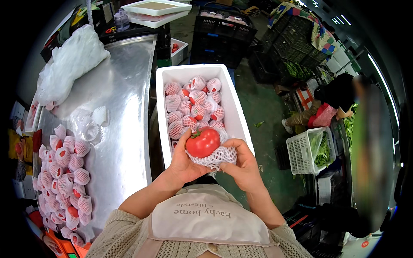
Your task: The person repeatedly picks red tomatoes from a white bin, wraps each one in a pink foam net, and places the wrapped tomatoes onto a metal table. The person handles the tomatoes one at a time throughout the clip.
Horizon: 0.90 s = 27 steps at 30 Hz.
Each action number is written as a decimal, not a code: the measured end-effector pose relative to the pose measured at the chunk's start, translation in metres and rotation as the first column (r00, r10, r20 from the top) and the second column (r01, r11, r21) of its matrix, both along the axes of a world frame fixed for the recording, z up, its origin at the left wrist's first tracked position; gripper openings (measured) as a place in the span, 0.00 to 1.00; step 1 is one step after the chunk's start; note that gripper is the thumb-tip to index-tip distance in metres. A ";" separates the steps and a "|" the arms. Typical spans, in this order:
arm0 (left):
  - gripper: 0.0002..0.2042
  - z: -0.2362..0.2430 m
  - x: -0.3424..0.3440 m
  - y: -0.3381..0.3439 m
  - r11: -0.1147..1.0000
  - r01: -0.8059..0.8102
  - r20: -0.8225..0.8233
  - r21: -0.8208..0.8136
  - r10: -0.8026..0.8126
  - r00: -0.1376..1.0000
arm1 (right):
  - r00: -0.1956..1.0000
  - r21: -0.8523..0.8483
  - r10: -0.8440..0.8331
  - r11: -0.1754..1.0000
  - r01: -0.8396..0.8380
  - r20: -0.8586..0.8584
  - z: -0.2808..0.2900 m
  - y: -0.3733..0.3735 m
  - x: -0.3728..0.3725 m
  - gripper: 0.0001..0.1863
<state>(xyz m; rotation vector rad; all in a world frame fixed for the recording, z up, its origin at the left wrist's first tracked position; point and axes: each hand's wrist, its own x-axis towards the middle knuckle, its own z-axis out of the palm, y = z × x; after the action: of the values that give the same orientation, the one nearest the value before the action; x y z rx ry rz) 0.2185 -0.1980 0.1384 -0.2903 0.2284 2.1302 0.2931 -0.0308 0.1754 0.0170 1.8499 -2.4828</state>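
Observation:
A large red tomato [203, 142] with a green calyx is cradled in my left hand [180, 164], fingers curled round its left side. White foam netting [217, 158] covers its lower and right part, leaving the top bare. The edge of that netting is pinched between the thumb and fingers of my right hand [244, 167]. Both hands are over the near end of a white foam box [239, 112]. Inside the box, several netted tomatoes [198, 97] are packed together, some with red skin showing.
A shiny metal table [127, 103] on the left carries a pile of netted tomatoes [64, 182], loose foam nets [88, 124] and a white plastic bag [74, 62]. Black crates [221, 41] stand beyond the box. Right, a person [335, 96] is beside a white basket [303, 150] of greens.

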 end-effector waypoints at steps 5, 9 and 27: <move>0.34 0.000 -0.003 -0.002 0.999 0.020 -0.012 0.044 -0.020 1.000 | 0.998 -0.311 0.053 0.949 -0.046 0.016 -0.002 0.009 0.003 0.21; 0.34 -0.005 -0.002 -0.003 0.996 0.017 -0.028 0.092 -0.014 1.000 | 0.998 -0.407 0.070 0.911 -0.064 0.001 -0.004 0.009 0.006 0.20; 0.34 -0.002 -0.001 -0.006 0.538 -0.725 -0.862 -0.430 -0.485 0.151 | 0.988 0.358 -0.149 0.921 0.154 -0.042 -0.005 -0.013 0.001 0.25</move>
<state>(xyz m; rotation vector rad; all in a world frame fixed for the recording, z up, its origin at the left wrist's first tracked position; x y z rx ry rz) 0.2178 -0.2045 0.1367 0.7747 2.2623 1.7914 0.2941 -0.0436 0.1705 0.1630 2.3676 -2.1933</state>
